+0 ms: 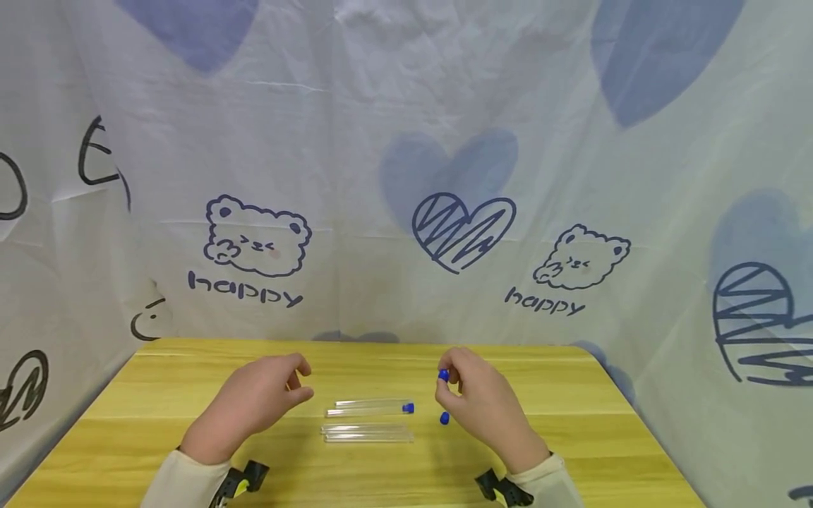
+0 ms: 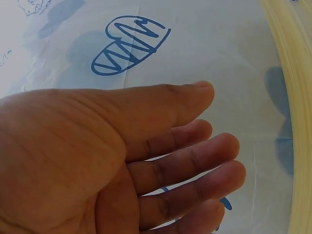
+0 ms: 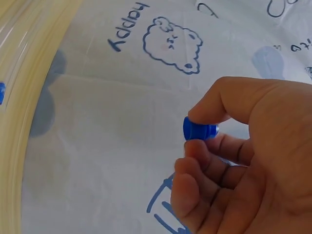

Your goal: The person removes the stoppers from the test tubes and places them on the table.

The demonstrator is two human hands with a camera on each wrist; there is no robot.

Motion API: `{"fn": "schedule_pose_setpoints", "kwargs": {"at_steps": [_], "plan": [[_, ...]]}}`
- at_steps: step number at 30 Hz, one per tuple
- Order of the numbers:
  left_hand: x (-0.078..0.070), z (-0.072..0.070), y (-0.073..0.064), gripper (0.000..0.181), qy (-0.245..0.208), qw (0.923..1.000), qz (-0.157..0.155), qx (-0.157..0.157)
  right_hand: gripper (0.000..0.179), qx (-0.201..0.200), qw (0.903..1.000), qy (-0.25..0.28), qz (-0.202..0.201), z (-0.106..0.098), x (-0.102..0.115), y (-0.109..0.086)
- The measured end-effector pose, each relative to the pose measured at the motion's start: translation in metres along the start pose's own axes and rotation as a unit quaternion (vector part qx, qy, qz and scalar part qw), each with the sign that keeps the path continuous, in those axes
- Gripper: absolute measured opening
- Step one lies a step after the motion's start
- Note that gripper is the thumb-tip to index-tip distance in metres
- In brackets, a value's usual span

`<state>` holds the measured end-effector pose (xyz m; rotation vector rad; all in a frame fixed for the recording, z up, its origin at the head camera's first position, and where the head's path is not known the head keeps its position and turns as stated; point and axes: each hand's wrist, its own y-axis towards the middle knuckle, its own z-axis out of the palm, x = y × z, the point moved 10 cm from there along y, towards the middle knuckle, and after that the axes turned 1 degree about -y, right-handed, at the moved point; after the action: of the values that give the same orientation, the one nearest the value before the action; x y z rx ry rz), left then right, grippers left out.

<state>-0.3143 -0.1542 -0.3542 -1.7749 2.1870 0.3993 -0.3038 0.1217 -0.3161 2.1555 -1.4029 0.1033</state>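
Blue test-tube stopper [image 3: 195, 129] is pinched between the thumb and fingers of the right hand [image 1: 485, 406]. On the near side of this grip, a second blue stopper [image 1: 444, 418] is placed on the wood-grain table [image 1: 584, 430]. Left of the grip, clear test tubes [image 1: 368, 429] are laid in two groups; one is fitted with a blue cap [image 1: 408, 408] at its grip-side end. Farther left, the left hand [image 1: 254, 395] is seen released, fingers loosely bent. Beyond the grip, a heart-and-bear-printed curtain [image 1: 362, 282] is hung.
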Motion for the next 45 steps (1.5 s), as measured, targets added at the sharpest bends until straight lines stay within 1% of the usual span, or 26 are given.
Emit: {"fn": "schedule_pose_setpoints", "kwargs": {"at_steps": [2,5,11,15,18,21,25,29,33,36,40,45], "plan": [[0.001,0.0,-0.001,0.026,0.001,1.0,-0.001,0.0,0.015,0.007,0.9999,-0.008,0.012,0.003,-0.003,0.001],[0.002,0.0,-0.001,0.025,-0.001,1.0,0.0,-0.001,0.015,0.022,0.9995,-0.012,0.018,0.007,-0.004,0.002],[0.006,0.001,0.0,0.023,-0.01,1.0,0.0,0.0,0.012,0.039,0.9991,-0.014,0.012,0.011,-0.003,0.002],[0.011,0.004,0.0,0.024,-0.013,0.9999,-0.004,0.009,0.009,0.052,0.9985,-0.013,0.009,0.016,-0.004,0.004],[0.016,0.005,0.0,0.027,-0.008,0.9998,-0.004,0.016,0.008,0.063,0.9979,-0.006,0.01,0.025,-0.008,0.006],[0.021,0.006,-0.001,0.032,-0.008,0.9996,-0.006,0.026,0.009,0.076,0.997,-0.003,0.015,0.039,-0.017,0.01],[0.024,0.007,0.0,0.034,-0.01,0.9993,-0.009,0.036,0.01,0.087,0.9957,-0.02,0.022,0.054,-0.028,0.016],[0.021,0.008,0.002,0.034,-0.021,0.999,-0.007,0.039,0.01,0.096,0.9928,-0.071,0.009,0.065,-0.033,0.024],[0.014,0.006,0.001,0.033,-0.028,0.999,-0.005,0.035,0.01,0.127,0.9854,-0.113,-0.008,0.085,-0.042,0.029],[0.009,0.004,-0.001,0.033,-0.026,0.9992,-0.004,0.029,0.016,0.152,0.9803,-0.126,0.003,0.098,-0.054,0.03],[0.002,0.002,-0.004,0.033,-0.021,0.9995,0.002,0.024,0.022,0.184,0.9741,-0.127,0.035,0.111,-0.069,0.03],[-0.002,-0.002,-0.007,0.029,-0.006,0.9999,0.011,-0.004,0.024,0.21,0.9663,-0.132,0.068,0.123,-0.081,0.028]]}}
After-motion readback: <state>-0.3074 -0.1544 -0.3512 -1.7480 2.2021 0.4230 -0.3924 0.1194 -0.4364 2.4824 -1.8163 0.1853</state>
